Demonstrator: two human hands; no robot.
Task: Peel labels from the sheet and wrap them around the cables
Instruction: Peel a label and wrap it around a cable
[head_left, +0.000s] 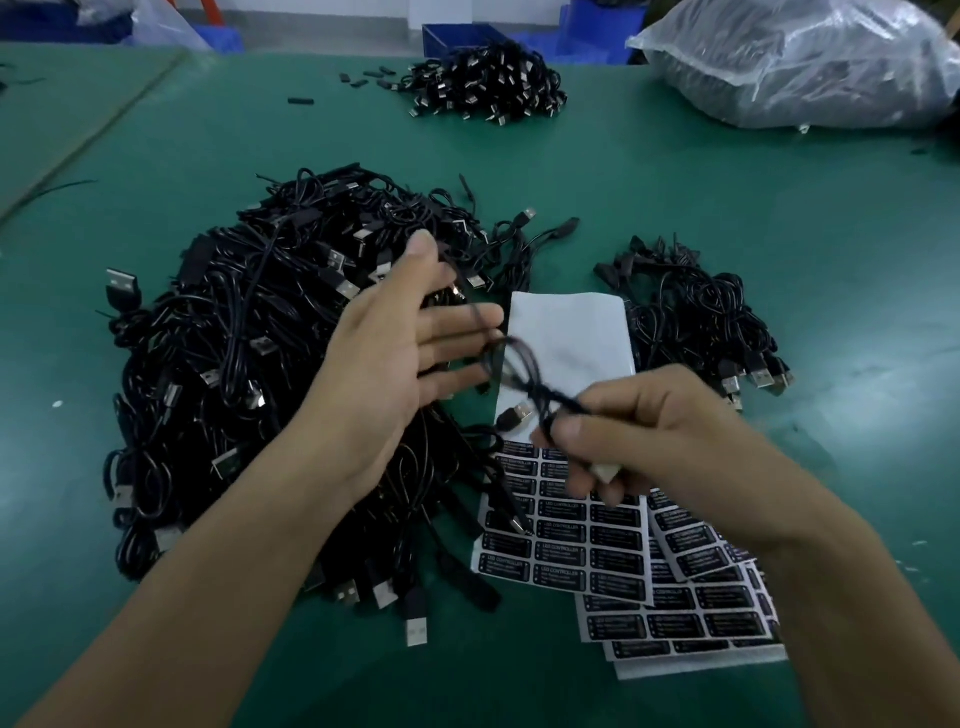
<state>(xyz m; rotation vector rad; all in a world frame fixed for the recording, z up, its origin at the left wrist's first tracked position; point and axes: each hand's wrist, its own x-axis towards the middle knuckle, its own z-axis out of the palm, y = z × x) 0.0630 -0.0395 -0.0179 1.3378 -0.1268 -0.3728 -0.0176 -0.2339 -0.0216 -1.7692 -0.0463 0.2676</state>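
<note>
Left hand (395, 364): open, fingers straight and slightly spread, over the right edge of the big pile (249, 364) of black cables. It holds nothing. A thin strand runs past its fingertips, but it's blurred, so I can't tell if it touches.

Right hand (639, 441): fingers curled, thumb and forefinger pinching one cable (519, 379) lifted off the green desk (779, 208). The cable is bunched into loose loops between the two hands. Its silver plug (514, 417) dangles just left of the thumb. The loops are motion-blurred. A small pale piece (605, 473) sticks out under the right fingers; can't tell what it is.

Label sheet (566, 535): flat on the desk, directly below the held cable and right hand, just right of the big pile. The upper part is bare white backing. The lower part has rows of black labels with white print, "LED CONTROLLER" readable. A few cables from the big pile lie over its left edge. More sheets (701, 618) are fanned out underneath toward the lower right, partly hidden by the right forearm.

Small pile (696, 322) of cables: right of the label sheet, just beside its upper right edge, with plugs bunched at the near-right end.

Far side of the desk: another cable heap (488, 83) with a few loose black bits (363, 78) to its left. A blue bin (457, 36) sits behind it. A clear plastic bag (805, 62) of dark contents is at top right.
</note>
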